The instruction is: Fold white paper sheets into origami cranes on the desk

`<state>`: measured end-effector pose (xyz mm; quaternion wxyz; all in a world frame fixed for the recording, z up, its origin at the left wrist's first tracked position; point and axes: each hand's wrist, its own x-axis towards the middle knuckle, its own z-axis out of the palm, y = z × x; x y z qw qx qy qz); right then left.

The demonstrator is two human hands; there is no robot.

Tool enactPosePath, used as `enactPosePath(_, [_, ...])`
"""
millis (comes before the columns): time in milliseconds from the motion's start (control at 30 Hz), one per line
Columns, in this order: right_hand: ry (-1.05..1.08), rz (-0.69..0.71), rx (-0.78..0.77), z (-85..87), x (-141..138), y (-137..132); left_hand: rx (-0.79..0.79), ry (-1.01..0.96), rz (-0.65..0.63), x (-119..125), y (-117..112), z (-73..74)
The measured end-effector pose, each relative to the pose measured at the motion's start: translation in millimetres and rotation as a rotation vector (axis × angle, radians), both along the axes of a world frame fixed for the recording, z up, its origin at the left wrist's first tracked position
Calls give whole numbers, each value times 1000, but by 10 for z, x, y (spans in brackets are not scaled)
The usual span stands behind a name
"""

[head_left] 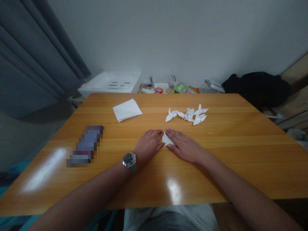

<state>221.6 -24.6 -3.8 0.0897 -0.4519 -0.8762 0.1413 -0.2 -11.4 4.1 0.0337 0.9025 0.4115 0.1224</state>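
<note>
A lived-in room, I'd say, most likely in a home, and over my feed the signs are stacking up! On the left I've got a long grey curtain point(31, 48) hanging in folds beside a plain pale wall point(168, 38). In the middle, a glossy wooden table point(252, 154), domestic-looking. Beyond its far edge I spot a white plastic tray point(99, 85), then a jumble with a green booklet or packet point(184, 88). And over right, a soft black heap point(257, 88) against wooden furniture point(297, 72), details too dim for me!
</note>
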Motion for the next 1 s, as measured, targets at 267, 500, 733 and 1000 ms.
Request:
enactPosePath(267, [40,-7,-17,-20,46,19,8,-27,25,-22,10,-33])
enactPosePath(500, [-1,-37,-64,11,214,53,-4,-72,40,-43,29,-59])
enactPosePath(733, [-7,-28,-28,-22,194,50,48,-86,39,-21,47,-68])
enactPosePath(1000, [51,-24,96,-7,192,91,68,-76,13,1,58,-115])
